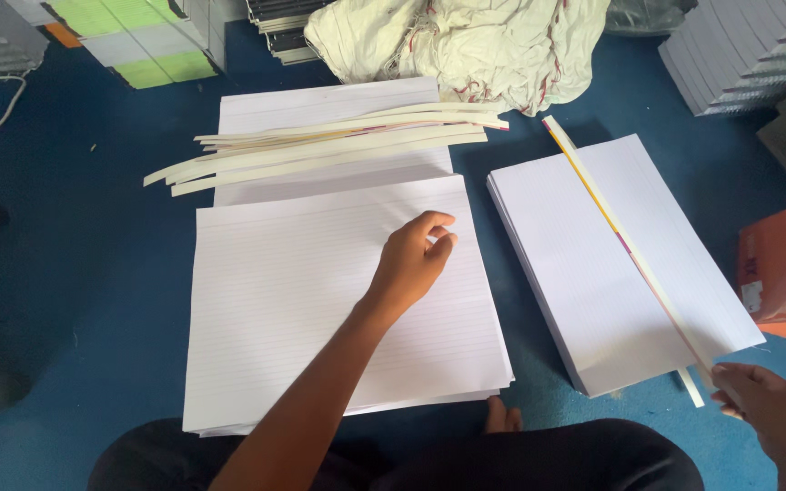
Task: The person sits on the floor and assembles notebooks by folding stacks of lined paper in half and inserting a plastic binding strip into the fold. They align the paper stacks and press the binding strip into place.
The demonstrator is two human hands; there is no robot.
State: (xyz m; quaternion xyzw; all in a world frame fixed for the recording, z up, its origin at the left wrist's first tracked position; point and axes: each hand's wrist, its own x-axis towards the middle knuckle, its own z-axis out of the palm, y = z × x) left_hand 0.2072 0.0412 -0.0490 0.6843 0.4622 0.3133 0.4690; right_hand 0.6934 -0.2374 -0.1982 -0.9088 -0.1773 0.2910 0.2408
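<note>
My left hand (414, 262) rests on a large stack of white ruled paper (320, 309) in front of me, thumb and fingertips pinched together on the top sheet. My right hand (761, 400), at the lower right, grips the near end of a long thin cream strip (625, 241) with a yellow and red edge. The strip lies diagonally across a second stack of ruled paper (584, 273) on the right.
Several similar cream strips (320, 150) lie fanned over a third paper stack (338, 100) farther back. A crumpled cream cloth (475, 45) sits behind them. Grey stacks (748, 55) stand at the far right, an orange box (775, 268) at the right edge, all on a blue floor (93, 273).
</note>
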